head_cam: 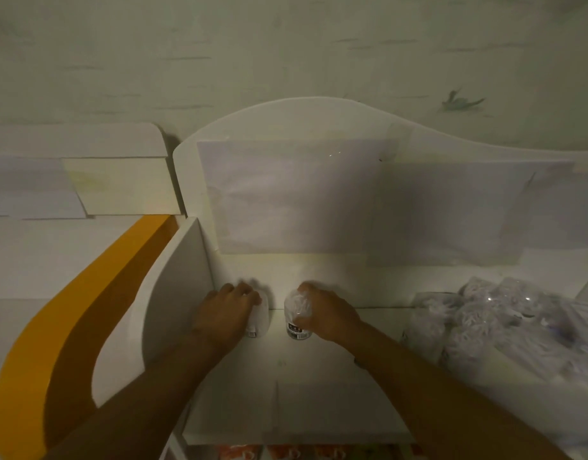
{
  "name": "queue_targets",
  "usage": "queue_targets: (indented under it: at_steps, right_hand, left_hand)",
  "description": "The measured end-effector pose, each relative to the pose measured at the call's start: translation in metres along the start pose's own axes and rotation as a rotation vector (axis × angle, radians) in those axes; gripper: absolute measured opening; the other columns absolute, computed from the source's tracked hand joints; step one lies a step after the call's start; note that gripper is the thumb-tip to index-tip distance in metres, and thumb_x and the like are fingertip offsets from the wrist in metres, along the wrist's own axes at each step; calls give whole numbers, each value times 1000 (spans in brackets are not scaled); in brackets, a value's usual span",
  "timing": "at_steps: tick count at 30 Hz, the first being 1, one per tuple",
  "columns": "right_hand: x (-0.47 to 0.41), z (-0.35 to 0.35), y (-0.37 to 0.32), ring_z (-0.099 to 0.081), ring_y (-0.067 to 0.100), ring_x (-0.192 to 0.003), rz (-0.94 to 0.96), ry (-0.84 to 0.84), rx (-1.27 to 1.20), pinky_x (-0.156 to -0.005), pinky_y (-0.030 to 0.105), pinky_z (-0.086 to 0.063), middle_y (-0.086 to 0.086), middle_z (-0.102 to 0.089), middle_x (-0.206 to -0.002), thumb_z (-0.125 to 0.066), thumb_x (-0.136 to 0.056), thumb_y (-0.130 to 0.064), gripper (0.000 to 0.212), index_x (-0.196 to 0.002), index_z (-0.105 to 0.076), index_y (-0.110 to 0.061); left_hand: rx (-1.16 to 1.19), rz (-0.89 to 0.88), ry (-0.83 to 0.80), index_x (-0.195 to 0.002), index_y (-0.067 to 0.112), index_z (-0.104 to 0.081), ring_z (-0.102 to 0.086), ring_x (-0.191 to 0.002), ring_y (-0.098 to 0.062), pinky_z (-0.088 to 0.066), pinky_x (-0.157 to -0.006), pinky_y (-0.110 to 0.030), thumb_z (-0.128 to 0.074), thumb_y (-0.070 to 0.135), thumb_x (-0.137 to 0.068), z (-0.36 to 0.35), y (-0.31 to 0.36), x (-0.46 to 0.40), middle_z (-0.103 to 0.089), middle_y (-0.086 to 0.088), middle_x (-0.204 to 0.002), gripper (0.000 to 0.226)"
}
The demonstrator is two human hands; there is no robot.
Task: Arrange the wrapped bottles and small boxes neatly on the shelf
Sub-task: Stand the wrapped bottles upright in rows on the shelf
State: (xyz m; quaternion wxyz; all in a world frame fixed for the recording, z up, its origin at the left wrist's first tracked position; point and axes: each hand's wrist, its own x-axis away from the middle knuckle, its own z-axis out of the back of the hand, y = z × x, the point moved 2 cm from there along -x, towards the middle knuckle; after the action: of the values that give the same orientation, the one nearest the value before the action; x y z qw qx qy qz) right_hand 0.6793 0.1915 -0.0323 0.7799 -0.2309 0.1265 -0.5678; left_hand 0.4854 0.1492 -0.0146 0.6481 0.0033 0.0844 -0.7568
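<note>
On the white shelf top [319, 366], my left hand [227, 310] grips a white wrapped bottle [260, 322] that stands close to the left side panel. My right hand [322, 313] holds a second wrapped bottle [296, 315], clear wrap over a dark label, a little to the right of the first. The two bottles stand side by side with a small gap between them. At the right lies a pile of several more wrapped bottles [495, 323] in crinkled clear plastic.
A curved white back panel [319, 127] with paper sheets taped to it rises behind the shelf. A white side panel [173, 293] and an orange curved edge [70, 327] bound the left. Orange-patterned items [286, 453] show on a lower shelf below the front edge.
</note>
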Motion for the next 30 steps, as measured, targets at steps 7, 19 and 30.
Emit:
queue_targets:
  at_steps: [7,19,30]
  right_hand:
    - [1,3,-5,-50,25,-126,41,40,35,-100,38,-45,3,-38,-144,-66,-86,-38,60,-141,-41,-31]
    - [29,64,27,-48,16,-126,109,110,180,-102,33,-40,-5,-52,-137,-56,-91,-48,46,-133,-50,-30]
    - [80,116,131,-50,23,-124,-61,-119,351,-103,37,-42,4,-50,-138,-66,-81,-56,67,-138,-48,-27]
  left_hand:
    - [70,49,-48,-137,28,-44,-45,-125,-20,-44,-96,-35,-53,32,-93,0,-5,3,-40,3,-146,45]
    - [351,-122,197,-133,27,-48,-46,-124,-22,-40,-99,-37,-56,29,-91,29,56,-10,-49,2,-140,43]
    - [460,-276,-162,-145,35,-20,-46,-127,-21,-45,-101,-42,-64,66,-75,-3,166,-20,-29,6,-150,88]
